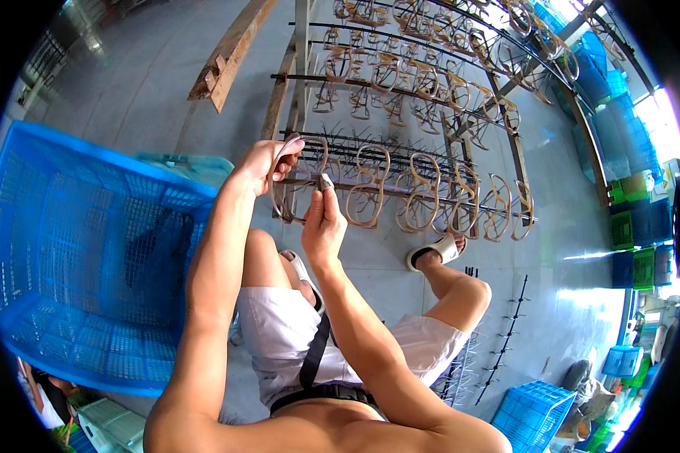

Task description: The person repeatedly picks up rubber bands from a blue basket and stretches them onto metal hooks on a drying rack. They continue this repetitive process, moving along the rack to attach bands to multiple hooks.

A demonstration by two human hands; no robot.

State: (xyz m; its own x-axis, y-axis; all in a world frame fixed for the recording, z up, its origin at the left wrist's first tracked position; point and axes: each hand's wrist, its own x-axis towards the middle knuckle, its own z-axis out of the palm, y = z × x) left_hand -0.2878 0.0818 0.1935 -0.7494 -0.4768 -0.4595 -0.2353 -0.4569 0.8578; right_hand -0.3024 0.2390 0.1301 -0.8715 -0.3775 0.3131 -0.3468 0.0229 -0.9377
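big crate [91,249] at left showing bright blue w/ grid mesh; frames [423,189] looking tan; shorts [287,332] white; sandal [438,249] white w/ black strap.

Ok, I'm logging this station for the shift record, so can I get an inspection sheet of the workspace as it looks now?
Surface: grey concrete floor, bare where visible.
Job's things: tan loop-shaped piece held at the rack of similar pieces.
Clutter: large blue crate at left; spiked rods on floor; smaller blue crate.
Grippers: left hand grips the piece; right hand pinches its edge.
Cables: nothing seen.
Surroundings: stacked blue and green crates at right.
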